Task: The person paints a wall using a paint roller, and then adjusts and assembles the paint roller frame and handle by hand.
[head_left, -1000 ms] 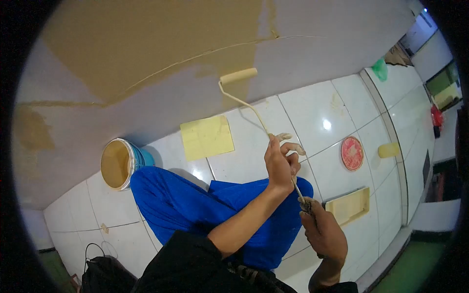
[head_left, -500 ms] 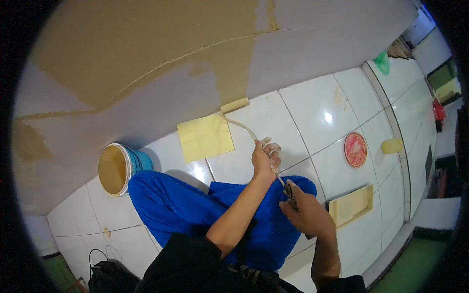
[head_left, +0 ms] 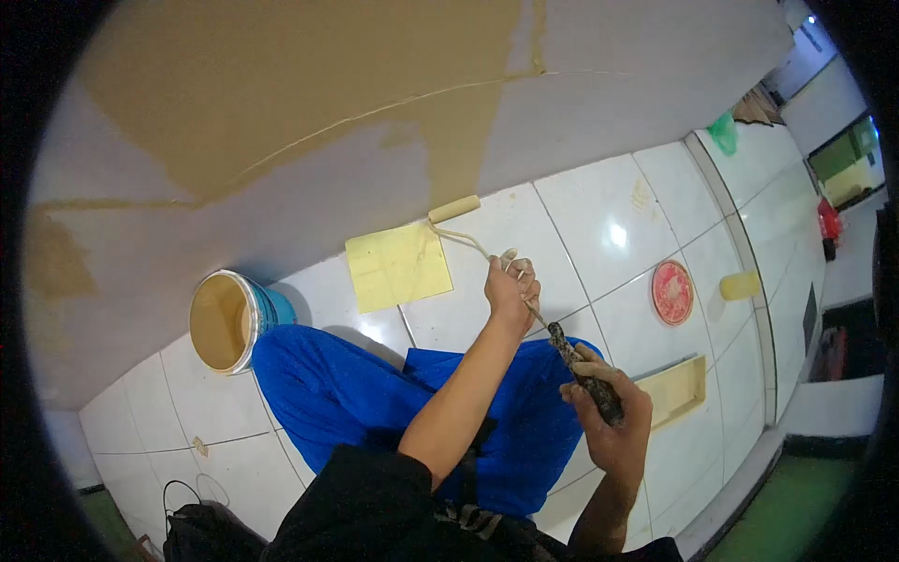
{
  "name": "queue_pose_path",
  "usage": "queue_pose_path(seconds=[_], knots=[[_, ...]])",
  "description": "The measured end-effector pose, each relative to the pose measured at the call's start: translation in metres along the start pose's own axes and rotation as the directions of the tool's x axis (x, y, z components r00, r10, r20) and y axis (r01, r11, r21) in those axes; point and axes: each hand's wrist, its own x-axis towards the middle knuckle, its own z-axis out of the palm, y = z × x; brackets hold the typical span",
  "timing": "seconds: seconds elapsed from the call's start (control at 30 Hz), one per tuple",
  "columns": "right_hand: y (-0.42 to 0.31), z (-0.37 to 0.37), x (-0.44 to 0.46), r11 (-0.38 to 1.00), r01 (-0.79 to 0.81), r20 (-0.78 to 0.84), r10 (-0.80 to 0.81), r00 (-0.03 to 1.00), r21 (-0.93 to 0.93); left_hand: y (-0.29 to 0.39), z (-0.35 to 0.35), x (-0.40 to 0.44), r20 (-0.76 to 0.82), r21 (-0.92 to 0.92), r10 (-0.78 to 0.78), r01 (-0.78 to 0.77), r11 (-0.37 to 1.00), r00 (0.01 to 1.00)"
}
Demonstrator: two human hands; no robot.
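Cream, cylindrical paint roller [head_left: 455, 208] now sitting lower vs. 1 s ago, near foot of pale grey wall [head_left: 599, 112], below tan painted strip [head_left: 459, 150]; prob. nearing low end of stroke. L hand [head_left: 508, 292] curling loosely round thin, cream-coated metal rod [head_left: 459, 233]. R hand [head_left: 620, 410] easing grip, fingers partly open, holding mottled black handle [head_left: 594, 382], w/ more of it showing.

The head-worn camera looks forward and down over bright blue cloth trousers [head_left: 323, 384], the bare left hand [head_left: 509, 294] and bare right hand [head_left: 622, 435] close below, toward a tan-and-grey wall [head_left: 300, 75] beyond white square floor tiles [head_left: 581, 220]; its wide, bowed view darkens at the edges.
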Motion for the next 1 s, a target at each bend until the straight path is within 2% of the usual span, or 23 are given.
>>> queue_pose_path(seconds=[0.1, 0.17, 0.23, 0.33, 0.37, 0.4, 0.47, 0.53, 0.6, 0.67, 0.7, 0.8, 0.93, 1.0], knots=[[0.003, -0.006, -0.011, 0.976, 0.203, 0.007, -0.203, 0.979, -0.076, 0.002, 0.009, -0.007, 0.008, 0.081, -0.002, 0.001, 0.997, 1.000], [-0.006, -0.006, -0.019, 0.956, 0.275, -0.031, -0.279, 0.960, -0.099, 0.004, 0.015, -0.021, 0.029, 0.105, 0.000, -0.004, 0.994, 1.000], [-0.035, -0.004, -0.041, 0.966, 0.248, -0.142, -0.257, 0.956, -0.073, 0.009, 0.031, -0.055, 0.180, 0.188, 0.029, -0.063, 0.980, 0.983], [-0.067, -0.029, -0.063, 0.908, 0.402, -0.072, -0.412, 0.908, -0.118, 0.013, 0.066, -0.108, 0.375, 0.252, 0.039, -0.142, 0.957, 0.926], [-0.070, -0.047, -0.073, 0.962, 0.266, -0.092, -0.270, 0.958, -0.057, 0.014, 0.075, -0.123, 0.432, 0.260, 0.037, -0.164, 0.952, 0.901], [-0.073, -0.065, -0.081, 0.993, 0.122, -0.101, -0.120, 0.988, 0.008, 0.015, 0.085, -0.136, 0.437, 0.280, 0.018, -0.155, 0.947, 0.899], [-0.076, -0.070, -0.087, 0.993, 0.120, -0.136, -0.120, 0.983, -0.005, 0.018, 0.099, -0.152, 0.451, 0.320, -0.015, -0.146, 0.936, 0.892], [-0.079, -0.054, -0.087, 0.907, 0.385, -0.173, -0.412, 0.894, -0.172, 0.018, 0.097, -0.150, 0.438, 0.340, -0.001, -0.164, 0.926, 0.899], [-0.075, -0.047, -0.072, 0.853, 0.482, -0.097, -0.507, 0.856, -0.200, 0.017, 0.084, -0.132, 0.409, 0.355, 0.016, -0.175, 0.918, 0.912], [-0.074, -0.030, -0.061, 0.975, 0.197, -0.176, -0.213, 0.961, -0.103, 0.014, 0.062, -0.099, 0.327, 0.396, 0.061, -0.196, 0.897, 0.943], [-0.062, -0.024, -0.047, 0.970, 0.215, -0.135, -0.229, 0.964, -0.112, 0.015, 0.049, -0.080, 0.294, 0.450, 0.089, -0.220, 0.866, 0.952], [-0.023, 0.000, -0.003, 0.957, 0.240, -0.025, -0.247, 0.969, -0.163, 0.024, 0.001, -0.018, 0.184, 0.545, 0.025, -0.123, 0.829, 0.983], [-0.018, 0.013, 0.009, 0.949, 0.284, -0.008, -0.287, 0.958, -0.137, 0.038, -0.017, 0.003, 0.228, 0.625, 0.000, -0.146, 0.766, 0.974], [-0.033, 0.008, 0.000, 0.924, 0.304, 0.042, -0.303, 0.952, -0.231, 0.040, -0.005, -0.013, 0.221, 0.625, 0.017, -0.155, 0.765, 0.975]])
